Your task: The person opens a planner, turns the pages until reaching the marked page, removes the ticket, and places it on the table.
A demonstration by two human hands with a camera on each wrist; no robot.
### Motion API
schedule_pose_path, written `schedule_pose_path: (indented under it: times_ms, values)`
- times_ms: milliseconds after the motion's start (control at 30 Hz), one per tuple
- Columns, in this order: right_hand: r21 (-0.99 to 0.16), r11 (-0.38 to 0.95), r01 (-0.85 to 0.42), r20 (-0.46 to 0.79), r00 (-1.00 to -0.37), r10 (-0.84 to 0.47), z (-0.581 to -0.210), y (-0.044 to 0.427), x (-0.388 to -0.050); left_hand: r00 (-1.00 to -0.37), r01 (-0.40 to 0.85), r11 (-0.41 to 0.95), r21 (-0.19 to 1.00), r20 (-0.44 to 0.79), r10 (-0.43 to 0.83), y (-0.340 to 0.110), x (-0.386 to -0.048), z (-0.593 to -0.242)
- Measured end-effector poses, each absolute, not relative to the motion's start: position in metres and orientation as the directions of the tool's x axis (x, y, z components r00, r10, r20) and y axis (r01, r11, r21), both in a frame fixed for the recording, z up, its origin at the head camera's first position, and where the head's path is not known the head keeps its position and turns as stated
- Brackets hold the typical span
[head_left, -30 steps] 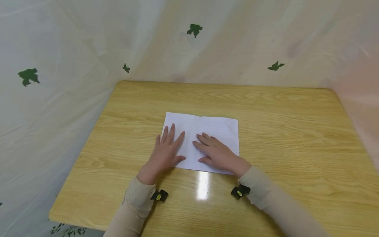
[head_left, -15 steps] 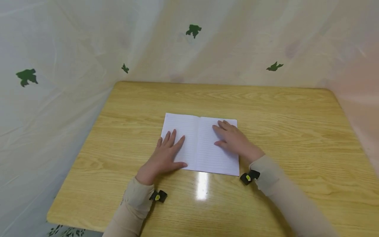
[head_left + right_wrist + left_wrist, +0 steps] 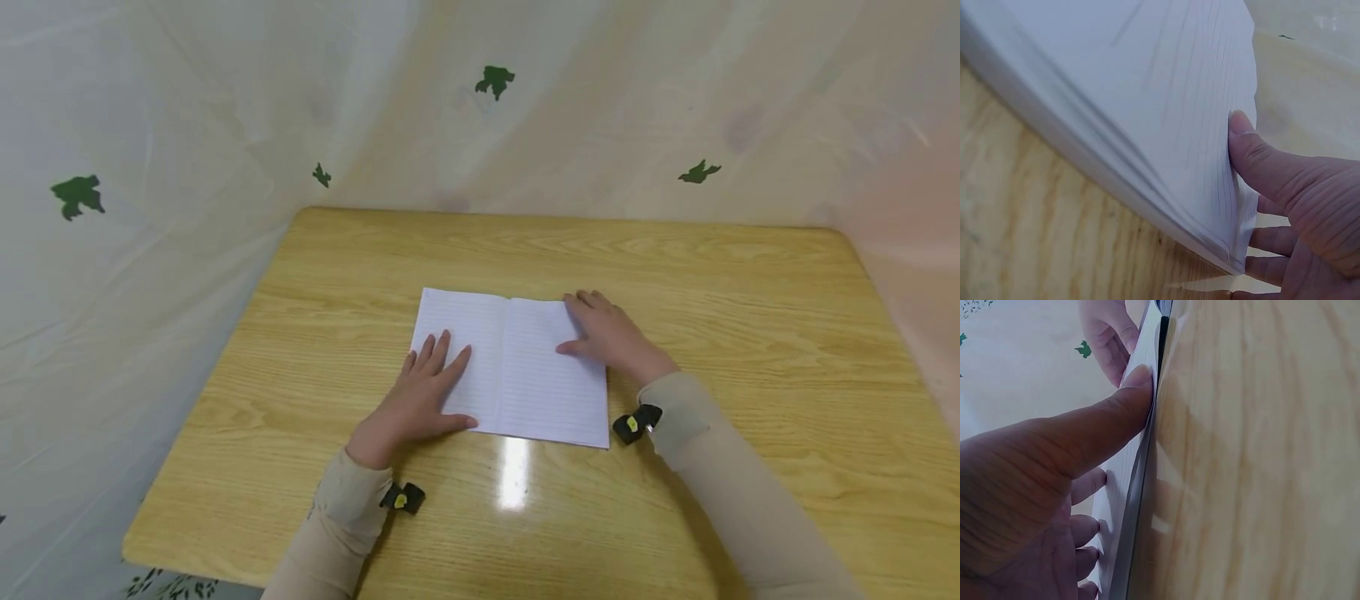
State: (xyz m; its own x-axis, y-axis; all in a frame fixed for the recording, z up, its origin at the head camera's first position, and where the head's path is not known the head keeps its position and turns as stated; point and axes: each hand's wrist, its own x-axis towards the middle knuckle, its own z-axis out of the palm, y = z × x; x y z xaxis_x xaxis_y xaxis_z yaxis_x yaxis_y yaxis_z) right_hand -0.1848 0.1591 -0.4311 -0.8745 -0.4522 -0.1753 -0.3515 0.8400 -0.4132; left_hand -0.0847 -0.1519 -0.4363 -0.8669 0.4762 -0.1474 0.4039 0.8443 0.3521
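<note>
An open lined notebook (image 3: 525, 375) lies on the wooden table in the head view. Fingers spread, my left hand (image 3: 412, 404) rests on the left page, its thumb (image 3: 1135, 394) on the near edge in the left wrist view. At the far right corner of the right page is my right hand (image 3: 611, 333). In the right wrist view its thumb (image 3: 1254, 150) lies on the page (image 3: 1166, 81), while the other fingers are at the edge, their tips partly hidden.
The wooden table (image 3: 750, 333) extends around the notebook. Behind and beside it hangs a pale curtain (image 3: 585, 108) with green bird shapes. A black band piece (image 3: 402, 497) sits at the left cuff, another (image 3: 637, 423) at the right.
My right hand has moved from the middle of the notebook out to the far right corner, uncovering the right page. My left hand has shifted slightly toward the near edge.
</note>
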Motion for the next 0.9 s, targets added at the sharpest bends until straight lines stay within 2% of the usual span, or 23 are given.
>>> schedule_pose_path:
  times_ms: [233, 600, 767, 900]
  values:
    - [-0.378, 0.857, -0.349, -0.128, -0.897, -0.422, -0.427, 0.158, -0.182, -0.865, 0.409, 0.842, 0.352, -0.145, 0.481, -0.151, -0.086, -0.438]
    - [-0.264, 0.878, -0.399, 0.087, -0.916, -0.391, -0.421, 0.15, -0.166, -0.869, 0.404, 0.844, 0.352, -0.14, 0.474, -0.151, -0.085, -0.435]
    - [-0.278, 0.877, -0.392, 0.168, -0.919, -0.357, -0.423, 0.146, -0.158, -0.87, 0.401, 0.843, 0.36, -0.139, 0.473, -0.151, -0.084, -0.435]
    - [-0.327, 0.884, -0.334, 0.168, -0.941, -0.294, -0.422, 0.14, -0.153, -0.87, 0.399, 0.842, 0.364, -0.139, 0.473, -0.152, -0.084, -0.436]
